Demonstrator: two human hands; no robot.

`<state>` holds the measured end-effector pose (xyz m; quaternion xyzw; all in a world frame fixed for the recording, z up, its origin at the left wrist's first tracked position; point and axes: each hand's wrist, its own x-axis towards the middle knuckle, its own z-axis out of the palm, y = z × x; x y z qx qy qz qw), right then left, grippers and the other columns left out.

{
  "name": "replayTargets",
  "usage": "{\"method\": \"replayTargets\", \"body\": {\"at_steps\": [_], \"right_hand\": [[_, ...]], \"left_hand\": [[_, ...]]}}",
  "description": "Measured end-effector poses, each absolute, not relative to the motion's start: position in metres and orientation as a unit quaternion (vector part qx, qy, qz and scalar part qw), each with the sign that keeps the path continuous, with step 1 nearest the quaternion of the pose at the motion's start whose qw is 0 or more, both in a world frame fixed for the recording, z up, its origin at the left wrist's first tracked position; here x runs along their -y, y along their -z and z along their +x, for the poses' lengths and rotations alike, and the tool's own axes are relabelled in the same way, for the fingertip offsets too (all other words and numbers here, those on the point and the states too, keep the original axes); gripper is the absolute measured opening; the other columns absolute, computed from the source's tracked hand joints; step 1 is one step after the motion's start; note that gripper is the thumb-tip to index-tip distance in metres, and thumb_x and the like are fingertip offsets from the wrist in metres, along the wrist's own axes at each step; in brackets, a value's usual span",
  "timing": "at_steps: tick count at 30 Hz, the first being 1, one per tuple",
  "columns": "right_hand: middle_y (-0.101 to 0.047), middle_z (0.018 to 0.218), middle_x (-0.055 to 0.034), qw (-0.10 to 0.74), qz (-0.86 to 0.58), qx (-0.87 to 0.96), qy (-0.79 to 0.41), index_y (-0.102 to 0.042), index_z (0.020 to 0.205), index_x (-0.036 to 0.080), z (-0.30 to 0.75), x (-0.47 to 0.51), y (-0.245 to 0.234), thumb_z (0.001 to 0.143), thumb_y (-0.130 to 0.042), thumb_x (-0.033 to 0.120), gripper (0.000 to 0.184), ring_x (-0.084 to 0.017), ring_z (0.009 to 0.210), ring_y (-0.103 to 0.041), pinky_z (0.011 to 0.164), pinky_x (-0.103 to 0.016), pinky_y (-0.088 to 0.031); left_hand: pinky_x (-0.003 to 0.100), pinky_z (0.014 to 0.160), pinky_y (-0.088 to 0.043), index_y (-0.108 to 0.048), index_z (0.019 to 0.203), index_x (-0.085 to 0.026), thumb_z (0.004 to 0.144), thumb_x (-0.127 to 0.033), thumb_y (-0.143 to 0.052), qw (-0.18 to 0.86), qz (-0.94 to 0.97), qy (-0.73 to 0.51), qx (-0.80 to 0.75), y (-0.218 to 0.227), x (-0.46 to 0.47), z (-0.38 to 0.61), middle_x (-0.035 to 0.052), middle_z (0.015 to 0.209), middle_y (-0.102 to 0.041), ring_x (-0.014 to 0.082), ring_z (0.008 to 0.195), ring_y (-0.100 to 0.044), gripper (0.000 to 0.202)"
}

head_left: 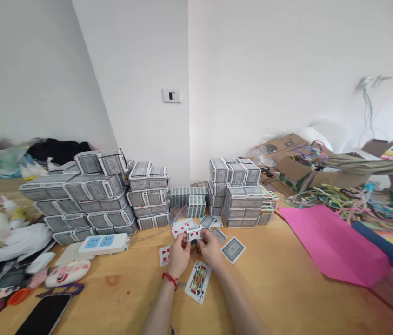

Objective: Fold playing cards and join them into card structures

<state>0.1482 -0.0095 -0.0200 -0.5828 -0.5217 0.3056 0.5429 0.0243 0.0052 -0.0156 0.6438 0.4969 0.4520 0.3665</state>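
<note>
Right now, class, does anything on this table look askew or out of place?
Yes. Around the left hand and right hand, which hold a deck, loose cards lie at odd angles: a jack face up, a face-down card. The left pile of card boxes sits uneven, top boxes tilted.

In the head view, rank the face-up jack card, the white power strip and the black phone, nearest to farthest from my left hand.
1. Jack card: just below-right of the left hand, which holds a card stack.
2. White power strip: off to the left, before the box stacks.
3. Black phone: farthest, at the lower left of the view.
</note>
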Motion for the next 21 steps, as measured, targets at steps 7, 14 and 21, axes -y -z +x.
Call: {"method": "replayTargets", "body": {"at_steps": [7, 14, 21], "right_hand": [[-0.055, 0.060, 0.0007, 0.552, -0.557, 0.511, -0.352, -0.052, 0.080, 0.019, 0.146, 0.011, 0.021, 0.065, -0.041, 0.017, 0.020, -0.014, 0.050, -0.052, 0.049, -0.024, -0.042], [-0.055, 0.060, 0.0005, 0.572, -0.516, 0.479, -0.422, -0.054, 0.084, 0.017, 0.146, 0.006, 0.023, 0.060, -0.035, 0.012, 0.031, -0.011, 0.045, -0.048, 0.046, -0.023, -0.041], [-0.053, 0.056, 0.0019, 0.587, -0.497, 0.449, -0.456, -0.056, 0.081, 0.016, 0.149, 0.005, 0.021, 0.055, -0.037, 0.012, 0.033, -0.010, 0.043, -0.047, 0.043, -0.021, -0.040]], "left_hand": [[0.024, 0.055, -0.040, -0.050, 0.071, -0.018, 0.066, -0.025, -0.049, 0.349, 0.655, -0.433, -0.511, 0.014, -0.004, 0.025, -0.0017, 0.058, -0.054, 0.0137, 0.056, -0.052, 0.009], [0.025, 0.058, -0.045, -0.052, 0.074, -0.017, 0.067, -0.016, -0.041, 0.433, 0.630, -0.451, -0.461, 0.024, -0.009, 0.023, 0.0009, 0.067, -0.059, 0.0137, 0.059, -0.058, 0.013], [0.026, 0.057, -0.047, -0.051, 0.075, -0.017, 0.068, -0.018, -0.039, 0.458, 0.606, -0.457, -0.462, 0.023, -0.009, 0.025, 0.0005, 0.065, -0.059, 0.0143, 0.057, -0.058, 0.013]]}}
